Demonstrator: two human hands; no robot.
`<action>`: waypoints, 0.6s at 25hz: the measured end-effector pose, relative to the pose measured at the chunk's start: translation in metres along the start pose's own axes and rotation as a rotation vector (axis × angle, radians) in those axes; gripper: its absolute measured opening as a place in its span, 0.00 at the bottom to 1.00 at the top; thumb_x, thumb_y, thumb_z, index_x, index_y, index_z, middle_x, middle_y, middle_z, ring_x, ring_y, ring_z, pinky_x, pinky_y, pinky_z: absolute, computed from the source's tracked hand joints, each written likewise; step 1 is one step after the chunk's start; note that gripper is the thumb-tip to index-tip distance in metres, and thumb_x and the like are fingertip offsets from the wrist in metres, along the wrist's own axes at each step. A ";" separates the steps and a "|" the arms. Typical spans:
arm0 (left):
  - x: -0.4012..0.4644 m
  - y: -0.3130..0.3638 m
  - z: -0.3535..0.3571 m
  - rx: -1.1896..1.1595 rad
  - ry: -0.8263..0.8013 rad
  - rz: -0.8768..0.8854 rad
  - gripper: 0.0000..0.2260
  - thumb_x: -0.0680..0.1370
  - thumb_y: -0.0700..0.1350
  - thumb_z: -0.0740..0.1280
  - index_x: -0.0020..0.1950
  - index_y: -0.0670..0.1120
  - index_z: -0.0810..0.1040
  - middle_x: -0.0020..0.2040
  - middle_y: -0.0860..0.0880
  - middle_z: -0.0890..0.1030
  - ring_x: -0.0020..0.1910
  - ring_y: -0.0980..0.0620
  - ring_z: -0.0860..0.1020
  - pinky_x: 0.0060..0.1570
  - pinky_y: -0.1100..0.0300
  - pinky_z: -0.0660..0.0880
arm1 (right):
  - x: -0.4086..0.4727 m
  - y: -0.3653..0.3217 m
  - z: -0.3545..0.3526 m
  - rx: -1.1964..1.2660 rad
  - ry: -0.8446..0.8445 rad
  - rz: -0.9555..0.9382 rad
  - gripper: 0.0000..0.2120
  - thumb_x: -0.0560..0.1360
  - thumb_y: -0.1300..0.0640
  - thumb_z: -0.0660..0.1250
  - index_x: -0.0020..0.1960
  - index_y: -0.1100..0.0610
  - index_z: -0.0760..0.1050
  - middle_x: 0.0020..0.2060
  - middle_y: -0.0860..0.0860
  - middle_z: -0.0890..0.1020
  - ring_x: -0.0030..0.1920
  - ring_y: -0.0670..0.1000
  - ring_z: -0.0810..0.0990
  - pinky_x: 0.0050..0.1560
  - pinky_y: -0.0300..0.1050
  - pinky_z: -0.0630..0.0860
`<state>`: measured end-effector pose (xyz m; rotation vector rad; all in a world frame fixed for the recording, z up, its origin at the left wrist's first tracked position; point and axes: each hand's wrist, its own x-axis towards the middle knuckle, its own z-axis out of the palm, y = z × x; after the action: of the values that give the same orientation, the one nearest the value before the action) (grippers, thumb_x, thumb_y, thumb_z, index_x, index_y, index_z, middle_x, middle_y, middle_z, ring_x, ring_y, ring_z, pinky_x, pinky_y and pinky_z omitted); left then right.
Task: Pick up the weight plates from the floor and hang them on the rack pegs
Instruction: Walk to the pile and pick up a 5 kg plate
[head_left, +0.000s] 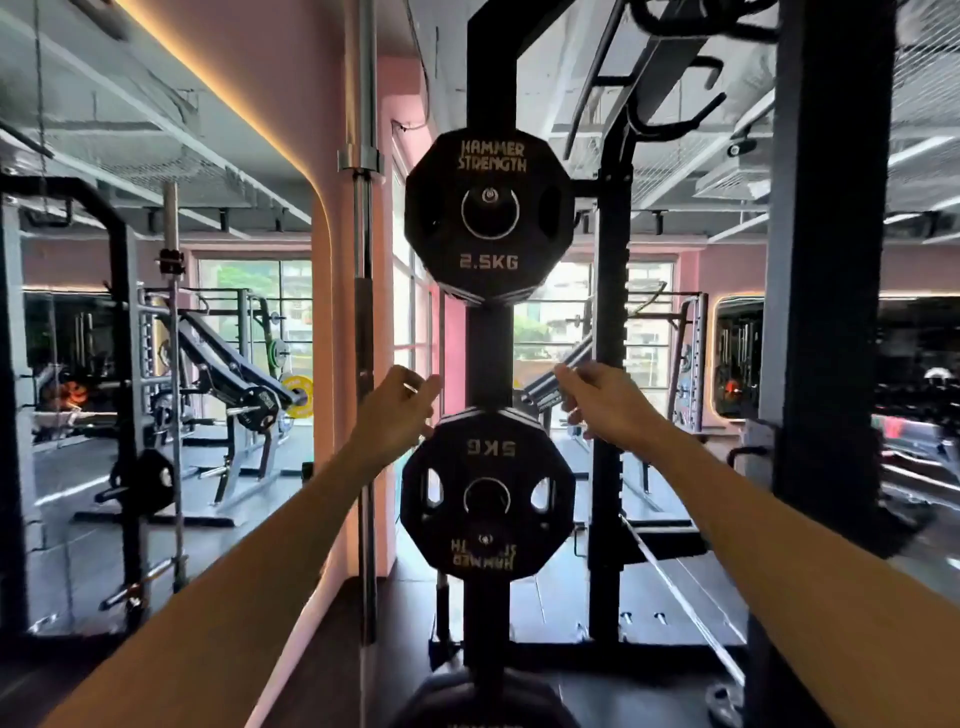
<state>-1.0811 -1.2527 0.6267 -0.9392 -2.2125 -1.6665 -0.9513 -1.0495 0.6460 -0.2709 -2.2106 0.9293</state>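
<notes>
A black rack upright (488, 343) stands straight ahead with two stacks of black plates hung on its pegs. The upper stack's front plate, marked 2.5KG (488, 213), sits upright on its peg. The lower stack's front plate, marked 5KG (488, 493), hangs upside down. My left hand (397, 410) is beside the upper left edge of the 5KG plate, fingers loosely curled, holding nothing. My right hand (602, 400) is just off its upper right edge, fingers relaxed and empty. The rounded top of another black plate (483, 701) shows at the bottom edge.
A chrome barbell (366, 312) stands vertically just left of the rack. A thick black post (826, 312) rises at the right. Another rack (130, 364) with a plate and benches fill the left; mirrors and windows lie behind. Dark rubber floor (597, 691) lies below.
</notes>
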 end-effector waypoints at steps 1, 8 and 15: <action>-0.026 -0.015 0.007 0.020 -0.021 -0.047 0.14 0.80 0.56 0.63 0.51 0.44 0.73 0.43 0.45 0.83 0.36 0.47 0.82 0.39 0.56 0.76 | -0.020 0.014 0.007 -0.041 -0.029 0.016 0.21 0.79 0.44 0.60 0.50 0.63 0.77 0.43 0.59 0.82 0.45 0.59 0.82 0.51 0.56 0.78; -0.229 -0.134 0.048 0.278 -0.274 -0.401 0.11 0.78 0.53 0.66 0.50 0.46 0.78 0.44 0.48 0.81 0.47 0.48 0.79 0.48 0.57 0.72 | -0.214 0.107 0.065 -0.110 -0.294 0.298 0.14 0.78 0.45 0.64 0.38 0.53 0.70 0.33 0.49 0.74 0.37 0.52 0.73 0.40 0.44 0.68; -0.418 -0.211 0.048 0.406 -0.690 -0.667 0.11 0.80 0.52 0.65 0.58 0.47 0.77 0.53 0.48 0.80 0.52 0.50 0.77 0.49 0.60 0.70 | -0.414 0.172 0.122 -0.109 -0.541 0.603 0.18 0.78 0.44 0.63 0.54 0.59 0.76 0.48 0.53 0.81 0.51 0.54 0.79 0.52 0.49 0.75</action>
<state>-0.8753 -1.3904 0.2265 -0.7792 -3.4536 -1.0544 -0.7483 -1.1726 0.2468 -0.8576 -2.7416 1.3169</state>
